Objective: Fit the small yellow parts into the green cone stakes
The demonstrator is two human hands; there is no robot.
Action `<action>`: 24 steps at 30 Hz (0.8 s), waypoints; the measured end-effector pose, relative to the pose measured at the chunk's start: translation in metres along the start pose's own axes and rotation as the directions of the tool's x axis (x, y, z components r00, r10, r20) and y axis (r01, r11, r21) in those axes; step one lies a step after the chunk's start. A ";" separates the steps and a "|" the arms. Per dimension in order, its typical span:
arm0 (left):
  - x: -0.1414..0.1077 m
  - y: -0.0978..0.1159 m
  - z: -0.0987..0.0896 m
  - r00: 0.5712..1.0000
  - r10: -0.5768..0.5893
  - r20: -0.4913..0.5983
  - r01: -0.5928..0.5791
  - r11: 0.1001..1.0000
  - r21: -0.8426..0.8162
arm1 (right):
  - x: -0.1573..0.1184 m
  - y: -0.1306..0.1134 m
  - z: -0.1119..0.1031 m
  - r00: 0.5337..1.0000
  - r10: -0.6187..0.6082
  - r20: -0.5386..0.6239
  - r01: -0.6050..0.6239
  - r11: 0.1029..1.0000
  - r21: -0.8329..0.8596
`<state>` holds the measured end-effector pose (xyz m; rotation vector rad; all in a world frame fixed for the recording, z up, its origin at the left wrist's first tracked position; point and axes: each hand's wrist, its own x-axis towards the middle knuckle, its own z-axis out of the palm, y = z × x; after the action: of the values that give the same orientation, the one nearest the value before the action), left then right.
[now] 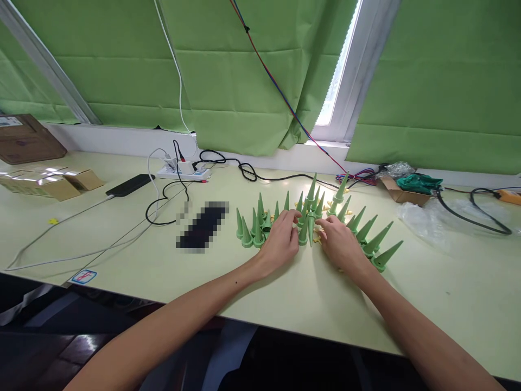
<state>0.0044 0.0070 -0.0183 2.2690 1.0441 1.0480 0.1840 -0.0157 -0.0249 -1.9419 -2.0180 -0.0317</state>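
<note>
Several green cones [246, 234] stand on the pale table [439, 304], most of them upright, with more leaning outward at the right [378, 240]. My left hand [281, 239] is among the cones, its fingers curled beside the middle ones; what its fingertips hold, if anything, is hidden. One green cone [311, 228] points downward between my two hands. My right hand [337, 243] has its fingers bent close to that cone's right side, and whether they grip anything cannot be made out. Small yellow pieces [317, 240] lie among the cones.
A blurred dark object [203, 225] lies left of the cones. Behind it are a power strip [185, 174] and cables, with a black slab [130, 185] farther left. Cardboard boxes [61, 184] sit at the far left. An open box [407, 193] and clear plastic [425, 222] are at the right.
</note>
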 end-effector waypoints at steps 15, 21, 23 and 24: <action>-0.001 0.000 0.001 1.000 0.007 0.018 -0.006 1.000 -0.009 | 0.004 0.004 0.004 0.999 -0.033 0.012 0.032 0.997 0.066; -0.001 0.000 0.002 1.000 0.012 0.015 -0.012 1.000 0.001 | 0.004 0.005 0.005 0.999 -0.026 0.023 0.024 0.997 0.069; -0.001 0.000 0.002 1.000 0.013 0.015 -0.013 1.000 -0.003 | 0.004 0.004 0.005 0.999 -0.020 0.029 0.018 0.997 0.071; -0.001 -0.001 0.002 1.000 0.014 0.016 -0.014 1.000 -0.004 | 0.004 0.004 0.004 0.999 -0.016 0.031 0.014 0.997 0.072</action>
<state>0.0052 0.0068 -0.0199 2.2812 1.0204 1.0348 0.1866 -0.0108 -0.0286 -1.8948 -2.0250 0.0678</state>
